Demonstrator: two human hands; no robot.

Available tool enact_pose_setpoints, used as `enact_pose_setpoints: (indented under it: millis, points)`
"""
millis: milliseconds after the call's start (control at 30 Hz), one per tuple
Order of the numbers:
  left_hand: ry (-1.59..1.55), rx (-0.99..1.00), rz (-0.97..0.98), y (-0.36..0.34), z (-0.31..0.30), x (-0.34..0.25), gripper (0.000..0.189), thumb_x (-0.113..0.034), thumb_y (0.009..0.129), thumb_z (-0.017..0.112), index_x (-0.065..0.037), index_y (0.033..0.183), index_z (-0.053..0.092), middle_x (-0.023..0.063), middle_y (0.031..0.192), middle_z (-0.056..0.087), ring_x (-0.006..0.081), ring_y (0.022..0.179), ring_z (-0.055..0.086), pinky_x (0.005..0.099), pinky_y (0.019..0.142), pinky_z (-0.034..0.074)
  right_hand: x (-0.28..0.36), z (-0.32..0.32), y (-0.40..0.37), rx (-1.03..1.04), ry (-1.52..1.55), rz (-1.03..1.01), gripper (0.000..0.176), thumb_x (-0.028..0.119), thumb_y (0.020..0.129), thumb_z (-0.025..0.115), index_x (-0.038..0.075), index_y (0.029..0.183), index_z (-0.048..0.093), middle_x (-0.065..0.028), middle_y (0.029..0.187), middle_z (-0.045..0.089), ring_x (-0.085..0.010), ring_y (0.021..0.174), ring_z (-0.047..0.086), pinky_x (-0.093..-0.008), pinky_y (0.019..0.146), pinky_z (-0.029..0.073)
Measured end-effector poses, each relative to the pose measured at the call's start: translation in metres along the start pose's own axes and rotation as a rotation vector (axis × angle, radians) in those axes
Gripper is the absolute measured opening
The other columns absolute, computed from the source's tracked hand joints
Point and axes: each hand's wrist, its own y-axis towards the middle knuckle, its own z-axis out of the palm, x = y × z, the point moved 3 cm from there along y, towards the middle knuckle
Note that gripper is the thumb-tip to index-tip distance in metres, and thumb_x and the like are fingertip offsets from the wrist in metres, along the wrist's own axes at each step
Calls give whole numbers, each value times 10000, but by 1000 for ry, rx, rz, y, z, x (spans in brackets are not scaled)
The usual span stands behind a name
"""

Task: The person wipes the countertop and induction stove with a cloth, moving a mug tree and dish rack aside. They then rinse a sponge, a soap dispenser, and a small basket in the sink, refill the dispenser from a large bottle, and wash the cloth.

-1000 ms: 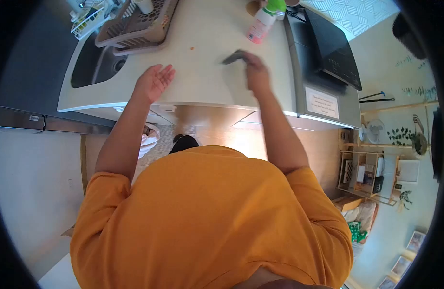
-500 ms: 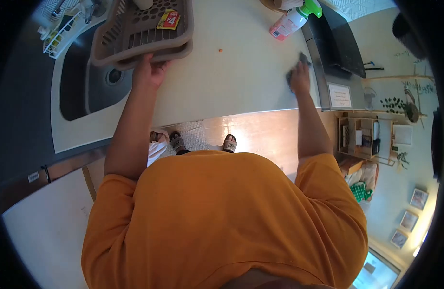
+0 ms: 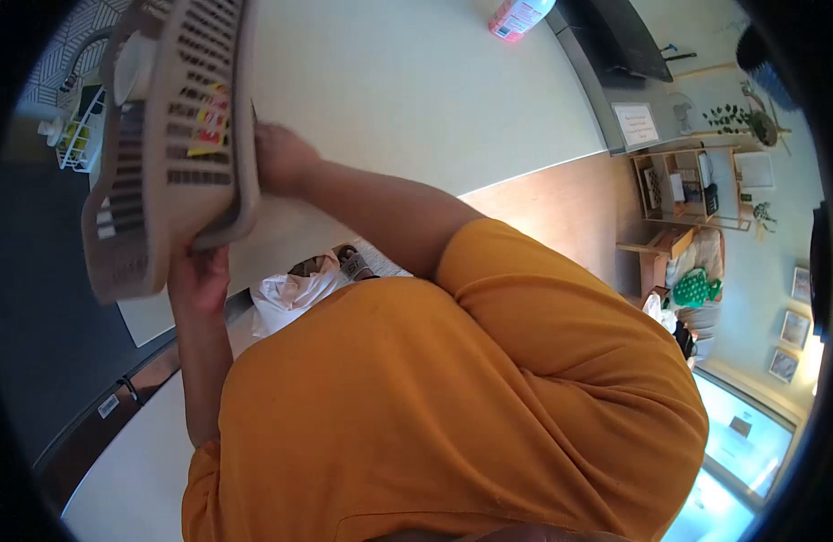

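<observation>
In the head view, a grey-brown plastic basket (image 3: 200, 172) leans steeply at ten o'clock, blurred. The left hand (image 3: 200, 280), at nine o'clock, is at its near end, its fingertips hidden by the basket, so whether they clamp it cannot be told. The right hand (image 3: 285, 163), at ten o'clock, is against the right-hand rim, fingers bent; how tightly they close, or whether anything lies under them, cannot be told. At this slant the loose things inside could slide towards the low side: the smooth white cup (image 3: 134, 68) could roll or knock the wall, and the yellow-and-red packet (image 3: 210, 122) could slip. A second rim (image 3: 245, 163) beside the basket's own, perhaps a tray's, might come away if only one is gripped. A swing towards ten o'clock could also catch the thin-wired white rack (image 3: 80, 135). The basket is rigid, with slotted walls and rounded corners; the pale counter (image 3: 389, 90) looks flat and smooth. At one o'clock stands a rounded plastic bottle (image 3: 520, 18), white and pink.
</observation>
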Motion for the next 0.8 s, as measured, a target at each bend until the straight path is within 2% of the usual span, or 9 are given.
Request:
enact_pose_setpoints:
  millis: [67, 167, 233, 267, 300, 433, 600, 667, 800]
  points:
    - [-29, 58, -16, -22, 5, -13, 349, -153, 920, 506, 8, 1227, 470, 182, 1239, 530, 320, 1111, 553, 468, 880, 534, 9, -3, 8, 190, 55, -29, 392, 127, 732, 588, 35, 1112, 601, -167, 1177, 566, -334, 1111, 516, -407, 973, 395]
    - [-87, 57, -45, -35, -13, -30, 363, -185, 926, 505, 3, 1233, 465, 178, 1238, 534, 320, 1120, 549, 463, 867, 542, -28, -58, -14, -109, 448, -26, 516, -72, 641, 581, 92, 1129, 603, -114, 1131, 580, -274, 1067, 542, -377, 924, 444]
    - [-74, 79, -45, -39, -27, -33, 362, -194, 930, 501, 0, 1233, 466, 177, 1239, 533, 319, 1113, 554, 456, 860, 547, -97, -124, -58, -264, 312, 255, 538, -115, 688, 450, 68, 1182, 557, -113, 1167, 564, -248, 1057, 551, -325, 903, 445]
    - [-60, 105, -53, -42, -34, -33, 361, -203, 934, 498, -3, 1233, 467, 176, 1240, 533, 317, 1105, 560, 448, 853, 552, -135, -161, -92, -322, 183, 230, 547, -115, 697, 402, 39, 1204, 540, -132, 1191, 555, -237, 1048, 558, -315, 910, 438]
    - [-63, 97, -49, -44, -40, -33, 361, -203, 934, 498, -3, 1233, 467, 176, 1240, 533, 317, 1105, 560, 448, 853, 552, -187, -182, -138, -334, 219, 469, 588, -111, 691, 386, 28, 1250, 505, -148, 1223, 538, -237, 1106, 532, -314, 958, 408]
    - [-88, 92, -82, -52, -37, -30, 376, -227, 931, 509, -8, 1234, 469, 173, 1236, 537, 310, 1094, 568, 437, 845, 557, -251, -207, -281, -255, -549, 564, 472, 39, 839, 471, -27, 1304, 418, -242, 1313, 443, -388, 1240, 405, -423, 1039, 340]
    - [-43, 39, -59, -49, -57, -29, 399, -245, 915, 536, -35, 1247, 470, 158, 1238, 540, 307, 1114, 553, 444, 876, 537, -151, -104, -183, -125, -461, 332, 499, 85, 855, 418, -73, 1325, 360, -301, 1360, 360, -414, 1298, 318, -442, 1093, 248]
    - [-107, 261, -136, -50, -76, -21, 417, -253, 906, 555, -66, 1267, 465, 147, 1242, 539, 308, 1137, 532, 471, 898, 516, -83, -60, -123, -111, -286, 284, 470, 77, 821, 454, -68, 1268, 441, -285, 1319, 419, -407, 1273, 358, -443, 1082, 266]
    - [-203, 88, -6, -45, -117, -10, 468, -285, 885, 590, -86, 1287, 458, 127, 1245, 541, 306, 1157, 512, 497, 893, 498, 3, -26, -59, -47, 145, 68, 411, 95, 821, 521, -17, 1215, 528, -181, 1263, 513, -331, 1231, 432, -392, 1058, 316]
